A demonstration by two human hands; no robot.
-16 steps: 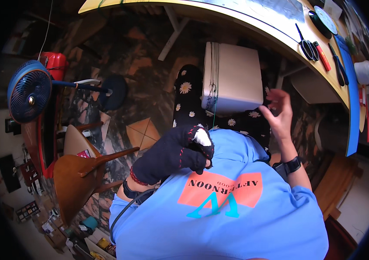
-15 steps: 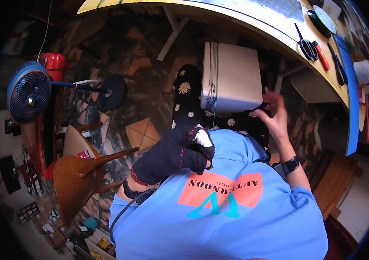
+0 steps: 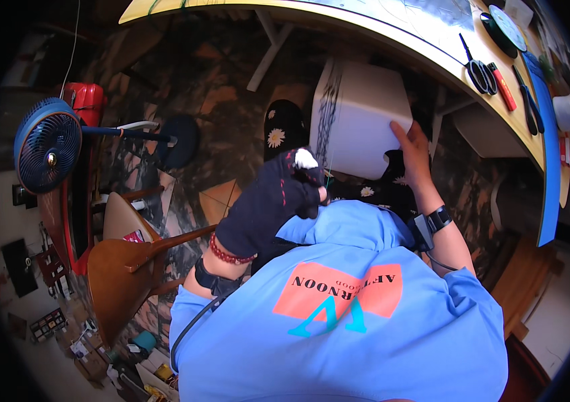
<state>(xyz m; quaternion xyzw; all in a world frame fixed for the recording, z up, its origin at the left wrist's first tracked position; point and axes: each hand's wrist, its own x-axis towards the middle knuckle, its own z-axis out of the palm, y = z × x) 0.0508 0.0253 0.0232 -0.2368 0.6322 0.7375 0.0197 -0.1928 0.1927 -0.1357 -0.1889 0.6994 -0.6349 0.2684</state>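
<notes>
A white, box-shaped block (image 3: 372, 100) rests tilted over my knees, which are in black daisy-print trousers. Dark thread (image 3: 325, 110) is wound around its left end. From there a thin green strand runs toward my left hand (image 3: 292, 184), which wears a dark glove with a white patch at the fingertips. Its fingers are closed in a pinch on this thread, just above my blue shirt. My bare right hand (image 3: 415, 157) grips the block's right edge, thumb on the near face; the other fingers are partly hidden behind it.
A table (image 3: 419, 50) spans the far side, with scissors (image 3: 479, 74), a red lighter-like item (image 3: 503, 87), dark-handled pliers or snips (image 3: 529, 100) and a spool (image 3: 505, 30) at its right. A blue fan (image 3: 50, 144) and wooden chair (image 3: 121, 268) stand at left.
My right hand has gone from open beside the block to gripping its right edge. The block has turned and tilted. My left hand has moved up and away from my body.
</notes>
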